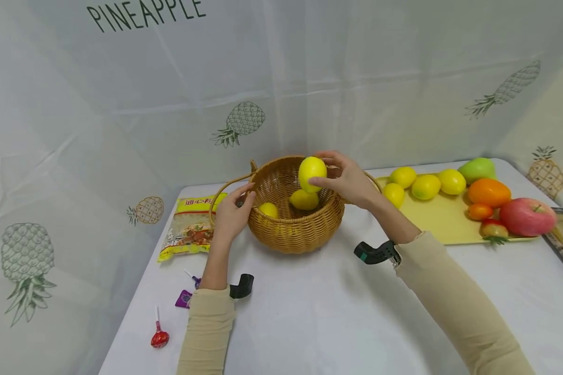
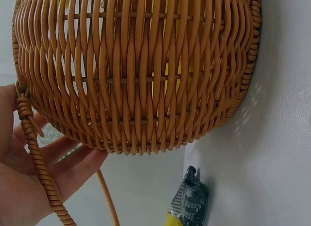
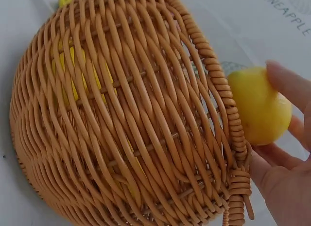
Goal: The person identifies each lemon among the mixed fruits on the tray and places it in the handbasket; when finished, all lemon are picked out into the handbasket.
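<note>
My right hand (image 1: pixel 349 179) pinches a yellow lemon (image 1: pixel 311 173) between thumb and fingers over the back right part of a round wicker basket (image 1: pixel 294 235). In the right wrist view the held lemon (image 3: pixel 260 107) shows just past the basket's rim. Two more lemons lie inside the basket, one in the middle (image 1: pixel 304 200) and one near the left wall (image 1: pixel 268 210). My left hand (image 1: pixel 233 212) touches the basket's left side by the handle (image 1: pixel 220 194). From the left wrist, its fingers (image 2: pixel 80 165) look nearly straight against the woven wall.
To the right, a yellow tray (image 1: pixel 443 224) bears several lemons, a green fruit (image 1: pixel 478 170), an orange fruit (image 1: pixel 489 192) and a red apple (image 1: pixel 527 216). Left of the basket lies a food packet (image 1: pixel 187 229). A red lollipop (image 1: pixel 159 338) and purple candy (image 1: pixel 184 299) lie at the front left.
</note>
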A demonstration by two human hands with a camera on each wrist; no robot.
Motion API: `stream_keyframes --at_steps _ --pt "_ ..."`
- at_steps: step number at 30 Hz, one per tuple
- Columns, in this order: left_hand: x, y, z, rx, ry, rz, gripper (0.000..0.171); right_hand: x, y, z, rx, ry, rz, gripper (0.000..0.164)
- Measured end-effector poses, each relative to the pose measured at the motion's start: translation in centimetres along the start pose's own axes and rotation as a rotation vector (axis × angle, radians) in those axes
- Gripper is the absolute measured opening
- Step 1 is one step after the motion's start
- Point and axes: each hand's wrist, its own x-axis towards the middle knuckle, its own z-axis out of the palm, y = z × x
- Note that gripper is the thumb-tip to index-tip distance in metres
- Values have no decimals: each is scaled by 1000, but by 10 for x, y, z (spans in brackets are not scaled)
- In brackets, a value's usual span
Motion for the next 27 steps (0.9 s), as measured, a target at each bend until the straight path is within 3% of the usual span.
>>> stream_keyframes --at_steps 4,11,20,22,27 --pt "0 -1 1 -1 3 11 38 -3 -1 0 14 3 -10 57" --pt "-2 -3 1 -7 -3 5 39 -8 2 -4 221 64 14 50" --pt "0 -3 0 -2 -4 13 40 -25 18 -41 313 185 38 43" --pt "0 -3 0 3 -4 9 40 -31 24 -51 311 218 52 44" --pt "1 -3 0 14 -1 2 39 -48 41 -79 173 305 103 45"
